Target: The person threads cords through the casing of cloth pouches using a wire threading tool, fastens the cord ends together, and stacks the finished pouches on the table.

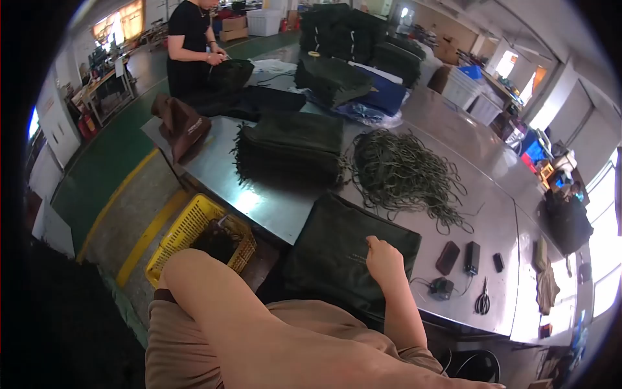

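Observation:
A dark green fabric bag [324, 249] lies flat at the table's near edge, with small faint print near its middle. Over the right part of this bag is my right hand [385, 260], closed, with the thumb towards the far side. Whatever its fingers hold, if anything, is hidden under them. My left arm is bent across my body, its forearm running along the bottom of the view. Only a sliver of my left hand [495, 386] shows at the bottom edge, so its fingers cannot be made out. A stack of dark green bags [291, 146] with drawstrings stands beyond the flat bag.
Tangled green cord [408, 172] is heaped right of the stack. Scissors [482, 298], a dark brown case [448, 258] and a black adapter [442, 288] lie to the right. A yellow basket [188, 227] stands below the table's left edge. Across the table, a person [189, 48] handles dark fabric.

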`<state>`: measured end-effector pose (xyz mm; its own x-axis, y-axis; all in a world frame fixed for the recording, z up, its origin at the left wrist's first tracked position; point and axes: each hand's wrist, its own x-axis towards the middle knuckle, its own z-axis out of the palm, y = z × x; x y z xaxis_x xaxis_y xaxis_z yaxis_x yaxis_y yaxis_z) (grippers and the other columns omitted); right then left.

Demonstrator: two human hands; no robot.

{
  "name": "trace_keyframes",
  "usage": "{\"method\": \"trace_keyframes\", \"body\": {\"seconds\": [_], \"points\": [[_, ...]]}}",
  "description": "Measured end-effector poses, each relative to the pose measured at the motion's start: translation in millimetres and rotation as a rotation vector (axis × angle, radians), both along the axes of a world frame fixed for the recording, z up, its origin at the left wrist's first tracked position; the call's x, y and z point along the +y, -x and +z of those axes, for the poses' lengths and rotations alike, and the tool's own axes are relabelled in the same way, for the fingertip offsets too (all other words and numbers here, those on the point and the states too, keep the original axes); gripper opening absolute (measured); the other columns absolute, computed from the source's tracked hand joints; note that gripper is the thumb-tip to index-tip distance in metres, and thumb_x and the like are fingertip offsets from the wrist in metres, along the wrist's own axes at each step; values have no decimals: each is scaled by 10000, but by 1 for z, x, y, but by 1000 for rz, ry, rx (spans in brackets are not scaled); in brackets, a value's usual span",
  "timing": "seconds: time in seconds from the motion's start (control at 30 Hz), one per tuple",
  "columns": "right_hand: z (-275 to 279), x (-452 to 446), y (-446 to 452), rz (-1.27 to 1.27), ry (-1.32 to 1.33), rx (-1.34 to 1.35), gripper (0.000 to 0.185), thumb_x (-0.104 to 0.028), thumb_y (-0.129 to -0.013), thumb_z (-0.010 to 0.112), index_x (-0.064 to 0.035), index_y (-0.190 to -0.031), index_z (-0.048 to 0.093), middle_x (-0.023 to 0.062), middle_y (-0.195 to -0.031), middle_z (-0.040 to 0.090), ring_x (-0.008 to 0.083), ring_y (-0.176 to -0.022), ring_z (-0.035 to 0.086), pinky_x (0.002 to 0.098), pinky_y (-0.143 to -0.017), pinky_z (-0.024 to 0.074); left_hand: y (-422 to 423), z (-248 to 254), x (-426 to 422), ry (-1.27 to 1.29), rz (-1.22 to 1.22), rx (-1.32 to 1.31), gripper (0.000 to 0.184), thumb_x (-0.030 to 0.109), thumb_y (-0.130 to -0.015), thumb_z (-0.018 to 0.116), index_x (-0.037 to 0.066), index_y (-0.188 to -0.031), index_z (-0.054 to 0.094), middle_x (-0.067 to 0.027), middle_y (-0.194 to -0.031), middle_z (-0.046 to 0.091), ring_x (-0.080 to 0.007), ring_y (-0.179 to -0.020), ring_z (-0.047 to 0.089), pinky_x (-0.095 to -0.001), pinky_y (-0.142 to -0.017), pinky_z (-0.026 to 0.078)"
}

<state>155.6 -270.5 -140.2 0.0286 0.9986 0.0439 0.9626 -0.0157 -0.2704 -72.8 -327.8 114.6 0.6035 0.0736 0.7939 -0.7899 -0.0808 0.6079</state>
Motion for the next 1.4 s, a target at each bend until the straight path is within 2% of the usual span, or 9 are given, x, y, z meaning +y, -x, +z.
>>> {"method": "trace_keyframes", "body": {"seconds": [0.1, 0.23, 0.47, 0.63, 0.9, 1.23, 1.3, 1.33, 1.4], "points": [[-10, 1, -4, 61, -30, -20, 213, -161, -930, 516, -76, -1076, 647, 199, -869, 686, 392, -785, 696, 489, -686, 564, 21, 22, 9, 287, -106, 127, 527, 238, -1056, 498, -216, -1322, 461, -335, -1184, 638, -386, -1032, 681, -445, -1146, 324], [0, 4, -3, 3, 92, -8, 276, -163, -951, 487, -94, -1140, 676, 205, -963, 716, 398, -913, 684, 497, -808, 538, 35, 29, 26, 177, -40, 173, 510, 228, -1049, 507, -197, -1330, 474, -328, -1192, 631, -434, -1084, 644, -496, -1074, 411], [-6, 11, -6, -23, 143, -48, 262, -195, -963, 465, -98, -1128, 644, 212, -951, 706, 417, -898, 680, 528, -776, 535, 49, 11, 22, -765, 999, 322, 221, 188, -981, 628, -31, -1008, 605, -110, -874, 671, -160, -783, 643, -284, -777, 534], [4, 12, -12, -207, 229, -46, 285, -216, -964, 513, -81, -1164, 665, 231, -1050, 697, 421, -1001, 664, 519, -859, 517, 37, 20, 21, -408, 682, 546, 240, 187, -991, 612, -49, -1032, 617, -144, -914, 673, -201, -827, 651, -306, -796, 539], [-20, 3, -40, -78, -291, 251, 228, -170, -965, 560, -11, -1092, 663, 251, -1045, 664, 434, -991, 627, 481, -843, 511, 20, 32, 5, 109, 219, 1029, 286, 187, -1009, 580, -84, -1079, 640, -212, -993, 676, -284, -915, 666, -349, -833, 550], [-29, 25, -31, -78, -205, 494, 257, -183, -986, 557, 29, -1076, 671, 236, -965, 689, 354, -944, 681, 412, -822, 515, -31, 38, 23, 639, -279, 1524, 349, 186, -1030, 543, -125, -1132, 667, -289, -1083, 679, -378, -1014, 684, -398, -875, 563], [-36, 24, -31, -135, -44, 481, 244, -168, -993, 552, 33, -1061, 673, 201, -926, 694, 261, -905, 693, 363, -786, 522, -28, -5, 31, 485, -72, 1054, 253, 146, -984, 571, -83, -1053, 654, -224, -1032, 662, -319, -929, 665, -397, -810, 557], [-69, 31, -39, -94, -205, 686, 197, -133, -969, 578, 42, -879, 589, 222, -802, 597, 404, -727, 550, 418, -681, 452, -25, -29, 38, 399, 14, 814, 205, 127, -961, 585, -61, -1014, 648, -191, -1006, 653, -289, -886, 655, -397, -777, 555], [-53, 29, -27, -107, -275, 719, 172, -123, -970, 573, 36, -915, 611, 198, -831, 614, 349, -729, 565, 391, -687, 458, -24, -61, 47, 231, 148, 319, 111, 88, -915, 613, -19, -935, 636, -126, -955, 636, -230, -800, 635, -397, -712, 549]]}}
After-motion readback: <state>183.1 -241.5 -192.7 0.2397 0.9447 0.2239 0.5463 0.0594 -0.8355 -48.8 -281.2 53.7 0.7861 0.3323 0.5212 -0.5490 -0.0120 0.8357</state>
